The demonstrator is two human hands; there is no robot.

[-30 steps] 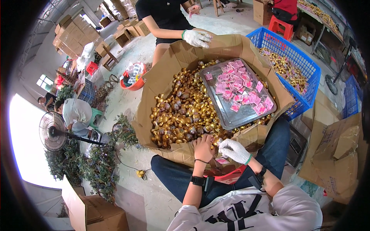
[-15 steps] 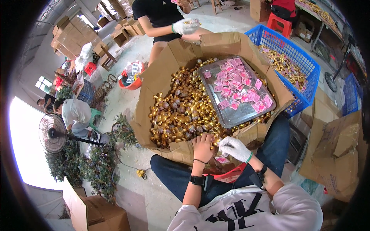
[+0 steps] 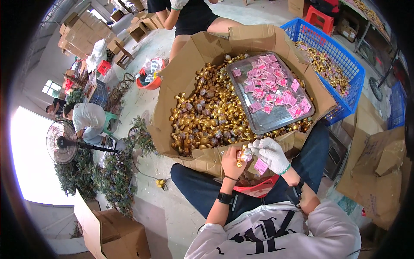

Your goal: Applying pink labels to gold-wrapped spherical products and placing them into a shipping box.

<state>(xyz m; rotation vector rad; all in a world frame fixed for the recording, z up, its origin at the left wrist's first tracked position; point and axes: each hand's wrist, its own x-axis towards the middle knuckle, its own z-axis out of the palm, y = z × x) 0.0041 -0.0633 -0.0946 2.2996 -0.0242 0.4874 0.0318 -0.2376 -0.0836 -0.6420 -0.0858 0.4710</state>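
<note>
My left hand [image 3: 232, 163], bare, is closed round a shiny gold figurine [image 3: 240, 162] just above the near edge of the big cardboard box [image 3: 202, 163]. Against it, my right hand [image 3: 271, 154] in a white knitted glove pinches with its fingertips. A small pink printed tag [image 3: 261, 166] hangs below those gloved fingers; how it is attached is too small to see. Many similar gold figurines [image 3: 207, 116] fill the box. On top of them, to the right, rests a metal tray [image 3: 263, 124] with a scatter of pink tags [image 3: 276, 86].
A blue plastic basket [image 3: 355, 82] of tagged gold pieces stands beyond the box on the right. Across from me sits another person [image 3: 194, 17] with a gloved hand. To the left are an orange tub [image 3: 151, 84], a standing fan [image 3: 62, 141], leafy bundles [image 3: 114, 185] and an open carton [image 3: 118, 233].
Both hands have come up from the box's near edge, with the gold figurine in the left. The pink tag has risen with the right hand. The person across has lifted a gloved hand.
</note>
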